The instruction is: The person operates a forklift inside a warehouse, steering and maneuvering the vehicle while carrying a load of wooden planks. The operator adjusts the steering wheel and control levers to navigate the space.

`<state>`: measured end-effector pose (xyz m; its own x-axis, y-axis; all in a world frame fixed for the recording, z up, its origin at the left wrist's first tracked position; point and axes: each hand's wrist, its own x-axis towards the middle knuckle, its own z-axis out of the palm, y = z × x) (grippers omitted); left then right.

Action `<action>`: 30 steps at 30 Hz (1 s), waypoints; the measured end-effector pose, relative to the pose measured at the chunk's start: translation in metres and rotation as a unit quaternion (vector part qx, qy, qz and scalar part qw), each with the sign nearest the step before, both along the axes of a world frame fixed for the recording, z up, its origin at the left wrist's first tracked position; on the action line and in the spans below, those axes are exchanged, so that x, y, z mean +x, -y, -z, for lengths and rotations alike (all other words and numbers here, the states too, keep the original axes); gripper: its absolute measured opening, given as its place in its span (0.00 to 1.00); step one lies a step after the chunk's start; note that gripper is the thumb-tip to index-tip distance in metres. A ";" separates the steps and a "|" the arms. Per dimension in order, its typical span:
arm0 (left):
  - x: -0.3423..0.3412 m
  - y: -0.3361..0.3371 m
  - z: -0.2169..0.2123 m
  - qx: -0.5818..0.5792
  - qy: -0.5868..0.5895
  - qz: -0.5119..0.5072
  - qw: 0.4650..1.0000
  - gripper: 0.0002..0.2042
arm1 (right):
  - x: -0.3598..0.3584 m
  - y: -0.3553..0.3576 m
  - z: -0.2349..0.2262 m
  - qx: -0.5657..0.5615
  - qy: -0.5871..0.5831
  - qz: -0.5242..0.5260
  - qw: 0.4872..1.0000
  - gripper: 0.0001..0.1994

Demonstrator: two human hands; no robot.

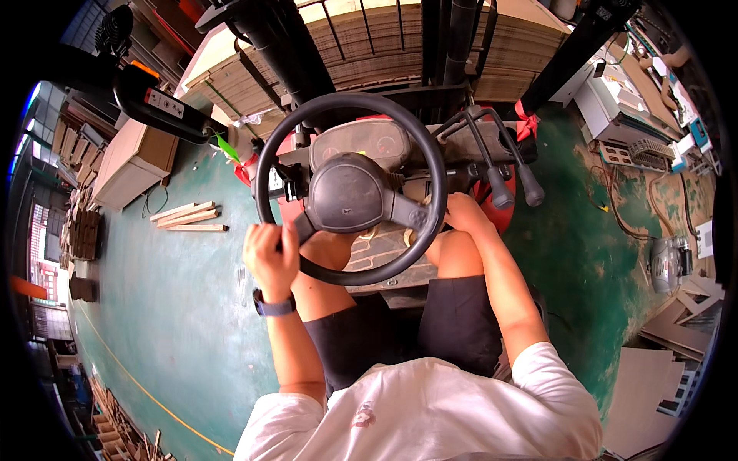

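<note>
I sit at the controls of a forklift, behind its black steering wheel (pixel 398 273). My left hand (pixel 272 257) is closed round the left side of the wheel's rim, and a dark watch band (pixel 274 305) circles that wrist. Just beyond the rim's right side, my right hand (pixel 466 213) reaches to the dashboard below the levers. Its fingers look curled, but the rim partly hides them and what they hold cannot be made out. Two black control levers (pixel 500 188) stand to the right of this hand, apart from it. A grey instrument panel (pixel 361 144) shows through the wheel.
Ahead, beyond the dark mast (pixel 288 54), lies a large stack of boards (pixel 369 65). Wooden strips (pixel 188 217) lie on the green floor (pixel 169 292) at left, near a pale box-like stack (pixel 137 165). White machinery (pixel 615 104), cables and a small compressor-like machine (pixel 670 263) are at right.
</note>
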<state>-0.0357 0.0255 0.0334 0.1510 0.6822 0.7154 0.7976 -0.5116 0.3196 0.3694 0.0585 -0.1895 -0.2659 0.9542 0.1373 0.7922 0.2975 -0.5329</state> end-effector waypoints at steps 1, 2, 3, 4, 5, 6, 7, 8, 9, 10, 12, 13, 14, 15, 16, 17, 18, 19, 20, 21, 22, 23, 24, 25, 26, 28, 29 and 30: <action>-0.005 -0.009 -0.001 0.000 0.005 -0.028 1.000 0.16 | -0.001 -0.001 0.002 0.002 -0.012 -0.004 1.000 0.16; -0.006 -0.017 -0.007 0.002 0.016 -0.036 0.999 0.17 | -0.002 -0.001 0.002 0.006 -0.025 -0.008 1.000 0.16; -0.007 -0.023 -0.011 0.005 0.024 -0.052 0.998 0.17 | -0.002 -0.002 0.002 0.001 -0.019 -0.011 1.000 0.16; -0.007 -0.029 -0.012 0.002 0.027 -0.052 0.998 0.17 | 0.000 -0.002 0.001 -0.005 -0.012 -0.011 1.000 0.16; -0.007 -0.034 -0.013 -0.001 0.030 -0.051 0.998 0.16 | 0.001 -0.002 0.000 -0.012 -0.005 -0.011 1.000 0.16; -0.005 -0.038 -0.015 0.008 0.035 -0.048 0.998 0.16 | 0.001 -0.002 -0.001 -0.024 0.002 -0.006 1.000 0.16; -0.004 -0.042 -0.015 0.011 0.036 -0.048 0.998 0.16 | 0.001 -0.002 -0.002 -0.036 0.009 -0.001 0.999 0.16; -0.005 -0.045 -0.015 0.014 0.037 -0.048 0.998 0.16 | 0.000 -0.002 -0.003 -0.048 0.015 0.004 0.999 0.16; -0.005 -0.048 -0.016 0.017 0.038 -0.049 0.998 0.16 | -0.001 -0.003 -0.004 -0.054 0.021 0.008 0.998 0.16; -0.006 -0.051 -0.016 0.017 0.036 -0.052 0.998 0.16 | 0.000 -0.004 -0.005 -0.060 0.029 0.011 0.998 0.16; -0.004 -0.055 -0.017 0.017 0.039 -0.050 0.998 0.16 | -0.001 -0.001 -0.006 -0.070 0.036 0.020 0.997 0.16; -0.004 -0.056 -0.018 0.018 0.040 -0.051 0.998 0.16 | -0.002 0.000 -0.008 -0.073 0.036 0.024 0.996 0.16; -0.004 -0.057 -0.018 0.017 0.039 -0.057 0.997 0.16 | -0.004 0.000 -0.011 -0.077 0.035 0.028 0.996 0.16; -0.005 -0.057 -0.017 0.018 0.039 -0.059 0.997 0.16 | -0.005 0.000 -0.013 -0.078 0.037 0.027 0.996 0.16; -0.006 -0.057 -0.014 0.018 0.041 -0.059 0.997 0.16 | -0.004 0.001 -0.014 -0.079 0.040 0.028 0.996 0.16; -0.007 -0.058 -0.013 0.019 0.042 -0.059 0.997 0.16 | -0.003 0.002 -0.014 -0.080 0.043 0.029 0.995 0.16; -0.007 -0.058 -0.013 0.018 0.043 -0.058 0.997 0.16 | -0.004 0.002 -0.014 -0.074 0.040 0.028 0.996 0.15; -0.006 -0.058 -0.014 0.016 0.044 -0.057 0.997 0.16 | -0.004 0.001 -0.012 -0.069 0.037 0.028 0.997 0.15; -0.005 -0.057 -0.014 0.015 0.045 -0.056 0.997 0.16 | -0.003 0.001 -0.011 -0.063 0.034 0.028 0.997 0.15; -0.006 -0.057 -0.013 0.017 0.040 -0.053 0.998 0.16 | -0.002 0.001 -0.010 -0.069 0.038 0.031 0.996 0.15; -0.008 -0.057 -0.012 0.019 0.034 -0.052 0.998 0.15 | -0.004 0.001 -0.012 -0.075 0.041 0.031 0.996 0.15; -0.010 -0.056 -0.011 0.021 0.028 -0.052 0.998 0.14 | -0.005 0.001 -0.013 -0.081 0.043 0.032 0.995 0.15; -0.012 -0.055 -0.011 0.022 0.023 -0.055 0.998 0.14 | -0.008 0.001 -0.014 -0.080 0.041 0.030 0.995 0.16; -0.012 -0.055 -0.010 0.023 0.019 -0.055 0.998 0.14 | -0.007 0.001 -0.012 -0.080 0.040 0.031 0.996 0.16; -0.012 -0.054 -0.010 0.025 0.015 -0.056 0.998 0.14 | -0.007 0.001 -0.011 -0.079 0.038 0.032 0.996 0.16; -0.014 -0.044 -0.006 0.045 -0.004 -0.064 0.997 0.13 | -0.007 -0.001 -0.006 -0.065 0.037 0.025 0.997 0.16; -0.011 -0.035 -0.002 0.054 -0.013 -0.067 0.996 0.13 | -0.006 -0.001 -0.005 -0.060 0.037 0.023 0.997 0.16; -0.004 -0.015 0.006 0.034 0.010 -0.069 0.997 0.13 | -0.005 0.004 -0.003 -0.043 0.036 0.024 0.998 0.16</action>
